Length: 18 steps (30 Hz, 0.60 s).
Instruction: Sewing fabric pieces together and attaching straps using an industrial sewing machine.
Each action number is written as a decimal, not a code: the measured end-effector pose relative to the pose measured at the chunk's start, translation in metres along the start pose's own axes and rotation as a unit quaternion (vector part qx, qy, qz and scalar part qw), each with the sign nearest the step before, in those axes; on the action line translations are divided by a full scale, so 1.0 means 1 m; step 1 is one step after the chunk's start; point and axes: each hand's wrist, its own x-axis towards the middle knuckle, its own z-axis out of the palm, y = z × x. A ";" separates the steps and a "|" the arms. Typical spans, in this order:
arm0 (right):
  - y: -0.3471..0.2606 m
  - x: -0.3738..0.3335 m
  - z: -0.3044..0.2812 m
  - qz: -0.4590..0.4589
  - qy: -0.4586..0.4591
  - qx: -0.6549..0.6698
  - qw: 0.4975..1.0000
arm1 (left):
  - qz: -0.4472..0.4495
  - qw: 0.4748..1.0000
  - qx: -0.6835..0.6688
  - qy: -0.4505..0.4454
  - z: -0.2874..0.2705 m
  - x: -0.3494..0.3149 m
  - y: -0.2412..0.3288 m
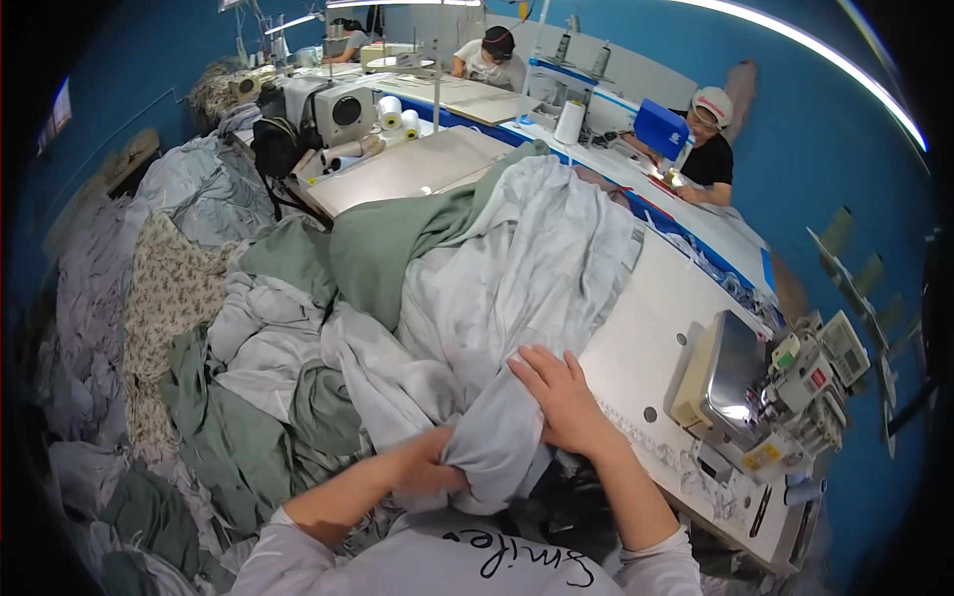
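Note:
A long piece of pale grey-white fabric [517, 268] lies bunched over the table edge and hangs down in front of me. Its near end is a smooth grey-blue fold [497, 437] between my hands. My left hand [427, 469] is closed at the left side of this fold, thumb above and fingers partly tucked behind the cloth. On the fold's right side rests my right hand [568, 402], fingers stretched out and apart on the cloth. Green fabric [397, 238] lies along the left of the pale piece and partly under it.
An overlock sewing machine [765, 387] stands at the right of the white tabletop [636, 368]. Heaped cloth [189, 298] fills the left side. Thread cones [397, 117] and a black bag [278, 149] lie beyond. A co-worker [711, 149] sits at a blue machine [661, 129]; others work farther back.

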 end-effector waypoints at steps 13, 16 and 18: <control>-0.102 -0.043 0.096 0.456 0.314 0.252 0.794 | 0.017 0.967 -0.256 0.015 0.033 0.087 0.079; -0.078 -0.029 0.065 0.071 -0.090 0.162 0.980 | -0.103 0.986 -0.130 -0.029 0.036 0.128 0.166; -0.068 -0.014 0.133 0.066 0.285 0.476 0.829 | 0.172 0.883 -0.425 -0.098 0.069 0.176 0.186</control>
